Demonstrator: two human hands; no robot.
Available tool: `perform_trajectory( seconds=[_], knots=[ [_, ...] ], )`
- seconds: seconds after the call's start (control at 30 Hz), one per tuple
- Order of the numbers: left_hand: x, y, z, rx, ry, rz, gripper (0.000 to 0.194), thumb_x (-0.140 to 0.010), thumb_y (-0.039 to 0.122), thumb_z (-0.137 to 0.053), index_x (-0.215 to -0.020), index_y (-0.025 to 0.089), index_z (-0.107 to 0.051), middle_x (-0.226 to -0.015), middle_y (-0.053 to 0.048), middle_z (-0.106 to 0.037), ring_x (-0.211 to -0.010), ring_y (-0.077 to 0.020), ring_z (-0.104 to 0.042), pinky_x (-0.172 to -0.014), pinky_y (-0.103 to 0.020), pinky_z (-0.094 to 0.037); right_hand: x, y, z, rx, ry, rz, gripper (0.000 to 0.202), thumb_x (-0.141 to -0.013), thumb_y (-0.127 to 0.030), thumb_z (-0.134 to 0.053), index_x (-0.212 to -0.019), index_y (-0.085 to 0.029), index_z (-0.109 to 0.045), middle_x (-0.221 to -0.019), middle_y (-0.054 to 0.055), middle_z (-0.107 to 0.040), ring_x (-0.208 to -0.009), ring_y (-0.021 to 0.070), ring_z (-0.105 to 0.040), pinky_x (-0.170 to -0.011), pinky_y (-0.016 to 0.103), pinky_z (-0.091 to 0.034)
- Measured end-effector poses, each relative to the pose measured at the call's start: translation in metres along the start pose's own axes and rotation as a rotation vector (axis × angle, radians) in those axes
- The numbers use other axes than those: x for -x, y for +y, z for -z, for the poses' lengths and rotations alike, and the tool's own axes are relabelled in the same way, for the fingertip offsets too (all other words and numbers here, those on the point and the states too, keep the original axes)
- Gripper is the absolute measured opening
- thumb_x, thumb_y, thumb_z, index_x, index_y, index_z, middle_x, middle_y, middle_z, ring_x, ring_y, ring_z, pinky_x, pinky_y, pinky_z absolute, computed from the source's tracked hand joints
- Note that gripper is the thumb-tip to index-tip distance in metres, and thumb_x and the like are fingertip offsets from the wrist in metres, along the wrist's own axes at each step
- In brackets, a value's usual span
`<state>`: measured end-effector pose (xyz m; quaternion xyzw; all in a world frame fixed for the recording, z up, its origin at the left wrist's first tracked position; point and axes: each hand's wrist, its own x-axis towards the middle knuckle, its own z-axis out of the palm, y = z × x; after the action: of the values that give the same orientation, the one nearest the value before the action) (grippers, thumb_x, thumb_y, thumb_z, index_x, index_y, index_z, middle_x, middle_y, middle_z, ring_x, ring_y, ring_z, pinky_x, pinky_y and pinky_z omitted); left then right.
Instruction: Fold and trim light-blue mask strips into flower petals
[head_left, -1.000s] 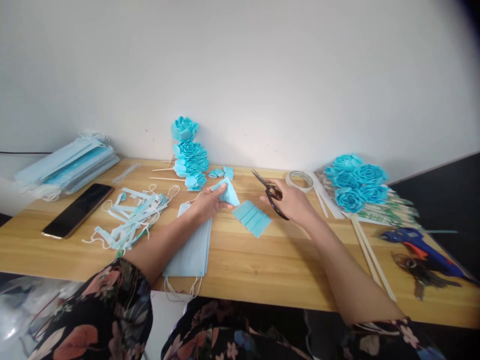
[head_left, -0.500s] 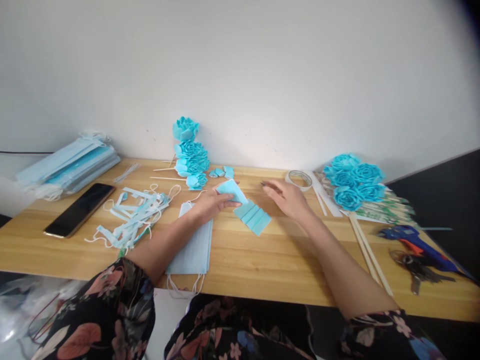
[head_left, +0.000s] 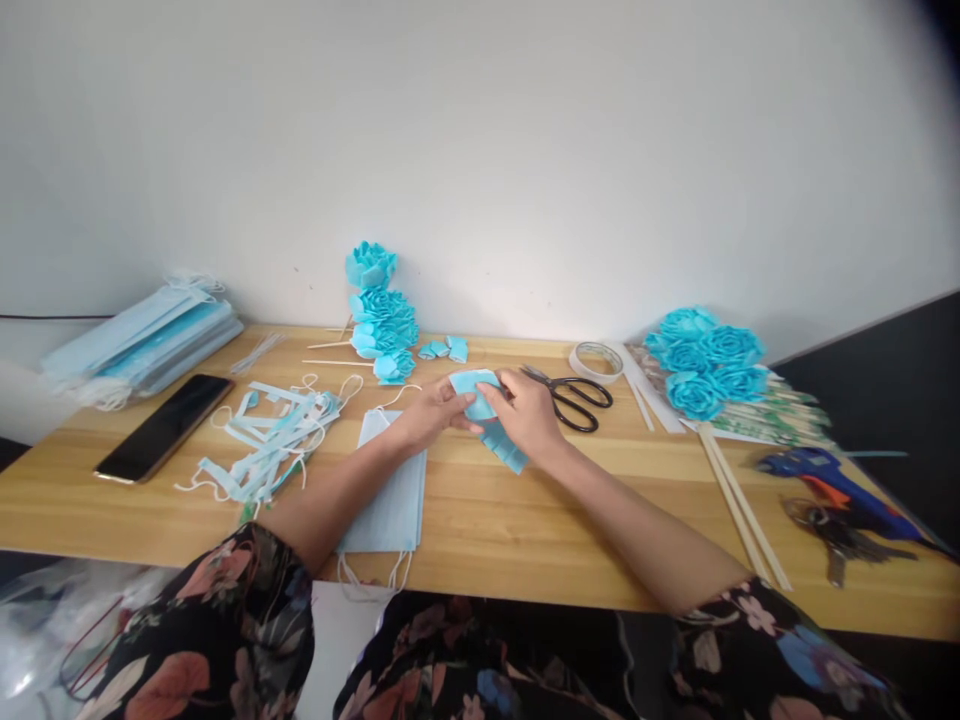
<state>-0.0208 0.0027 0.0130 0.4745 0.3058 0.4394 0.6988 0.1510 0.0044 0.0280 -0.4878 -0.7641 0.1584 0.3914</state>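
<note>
Between my two hands is a small light-blue piece of mask fabric, gripped from both sides above the table. My left hand pinches its left edge, and my right hand closes on its right edge. Below them lies a pleated blue strip, partly covered by my right hand. Black-handled scissors rest on the table just right of my right hand. Under my left forearm lie flat blue face masks with their ear loops hanging over the table's front edge.
Blue fabric roses on sticks lie behind my left hand, beside small folded pieces. At left are stacked masks, a phone and cut strips. Tape, more roses, a glue gun and keys sit right.
My right hand has moved left from beside the tape and taken hold of the fabric piece. The scissors, hidden under that hand before, now show on the table.
</note>
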Motion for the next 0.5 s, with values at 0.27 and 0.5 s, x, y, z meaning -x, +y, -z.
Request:
perform_trajectory(
  seconds=[0.27,0.5],
  knots=[
    [-0.005,-0.003,0.006,-0.127,0.097,0.045,0.047,-0.065,0.052,-0.084,-0.078,0.01,-0.068,-0.07,-0.006,-0.07,-0.063,-0.0144,-0.067,-0.063,-0.027,-0.058,0.007,0.014,0.0,-0.174,0.051,-0.079,0.031,-0.089,-0.044,-0.056,-0.068,-0.022,-0.05,-0.061,-0.002,-0.052,-0.058,0.0137,-0.046,-0.056,0.027,-0.032],
    [-0.004,0.001,0.007,-0.18,0.166,-0.012,0.045,-0.066,0.053,-0.082,-0.066,0.011,-0.065,-0.063,-0.007,-0.069,-0.059,-0.0154,-0.066,-0.064,-0.029,-0.056,0.006,0.021,0.001,-0.384,0.072,-0.171,0.026,-0.088,-0.044,-0.061,-0.077,-0.02,-0.06,-0.07,-0.001,-0.061,-0.063,0.0141,-0.053,-0.061,0.027,-0.042]
  ],
)
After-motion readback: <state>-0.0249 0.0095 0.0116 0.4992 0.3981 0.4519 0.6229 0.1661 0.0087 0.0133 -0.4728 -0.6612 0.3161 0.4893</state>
